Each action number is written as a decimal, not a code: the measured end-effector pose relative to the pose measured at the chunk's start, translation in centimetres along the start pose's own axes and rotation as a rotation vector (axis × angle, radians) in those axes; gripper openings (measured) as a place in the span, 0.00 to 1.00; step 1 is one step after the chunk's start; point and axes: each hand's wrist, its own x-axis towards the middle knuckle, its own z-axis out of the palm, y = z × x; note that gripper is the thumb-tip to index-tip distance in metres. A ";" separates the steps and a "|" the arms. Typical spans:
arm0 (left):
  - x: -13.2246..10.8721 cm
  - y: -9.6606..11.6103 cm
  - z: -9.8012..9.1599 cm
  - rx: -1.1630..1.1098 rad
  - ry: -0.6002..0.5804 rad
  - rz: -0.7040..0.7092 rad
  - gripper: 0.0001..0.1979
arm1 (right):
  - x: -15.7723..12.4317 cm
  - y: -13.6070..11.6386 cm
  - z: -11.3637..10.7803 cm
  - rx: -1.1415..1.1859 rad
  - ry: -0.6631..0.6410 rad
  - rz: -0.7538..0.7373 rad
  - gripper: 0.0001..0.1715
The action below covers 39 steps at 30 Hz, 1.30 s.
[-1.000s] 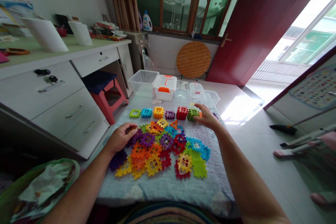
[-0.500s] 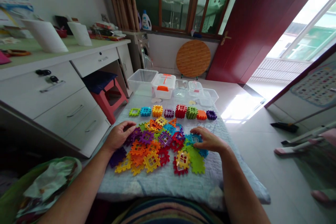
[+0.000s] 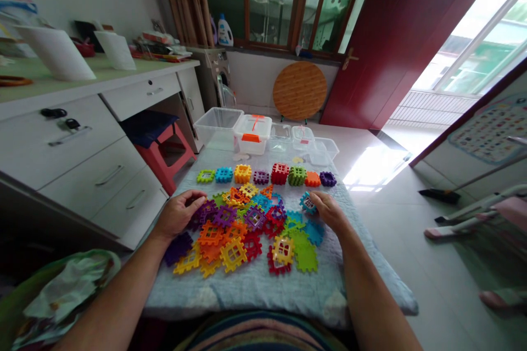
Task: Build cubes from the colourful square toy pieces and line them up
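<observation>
In my right hand (image 3: 329, 209) is a blue interlocking window block (image 3: 307, 203), pinched between thumb and fingers and tilted above the table, at the right of a loose pile. My left hand (image 3: 178, 214) rests at the pile's left side, beside some purple blocks (image 3: 206, 213). Its fingers are loosely curved with the thumb apart, and I see nothing in them. Orange blocks (image 3: 211, 233), yellow blocks (image 3: 233, 253), red blocks (image 3: 252, 245) and a flat green piece (image 3: 305, 252) lie among the heap. Many pieces overlap and partly hide one another.
Behind the pile runs a row of colour-sorted stacks, including a red stack (image 3: 280, 173) and a blue stack (image 3: 224, 175). Clear plastic boxes, one lidded with orange clips (image 3: 252, 134), stand at the table's far end. A pink stool (image 3: 164, 156) is at the left.
My right hand has lifted the blue window block off the right side of the pile, moving up and slightly right. The left hand has stayed almost still while the view shifted a little.
</observation>
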 end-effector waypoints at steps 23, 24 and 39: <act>0.3 -1.4 0.2 0.023 -0.008 0.024 0.21 | -0.9 -1.7 2.4 -0.437 -0.063 -0.168 0.03; 0.3 -1.5 0.2 0.023 -0.009 0.024 0.21 | -0.8 -1.8 2.5 -0.428 -0.052 -0.170 0.04; 0.1 -0.7 0.1 0.008 -0.008 0.019 0.21 | -0.9 0.0 0.3 0.241 0.341 -0.029 0.10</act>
